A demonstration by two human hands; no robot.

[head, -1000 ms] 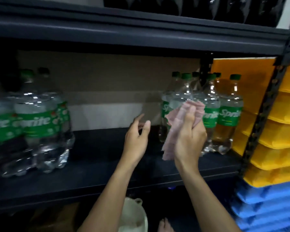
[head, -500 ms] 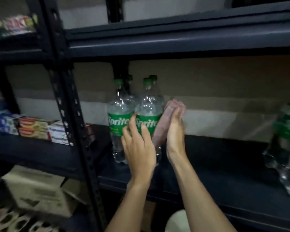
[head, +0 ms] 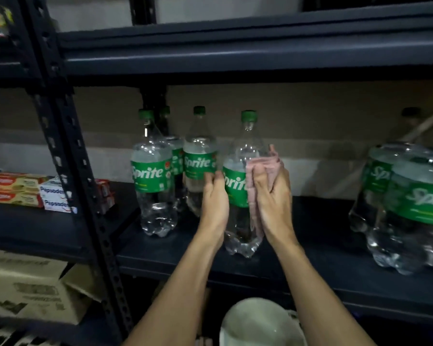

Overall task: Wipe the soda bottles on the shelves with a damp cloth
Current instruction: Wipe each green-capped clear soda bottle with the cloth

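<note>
My left hand (head: 214, 199) grips the near Sprite bottle (head: 243, 156) on the shelf (head: 310, 258) from its left. My right hand (head: 274, 196), thumb pinching the pink cloth (head: 254, 216), presses it against the bottle's right side.

Shelf (head: 318, 228) lies bare between held bottle (head: 235, 188) and pack (head: 410, 203) (right); bottles (head: 153, 176) crowd left.

Shop storeroom: dark metal shelving (head: 235, 58), stocked Sprite bottles (head: 151, 176), toothpaste boxes (head: 15, 193), cardboard carton (head: 23, 288).
</note>
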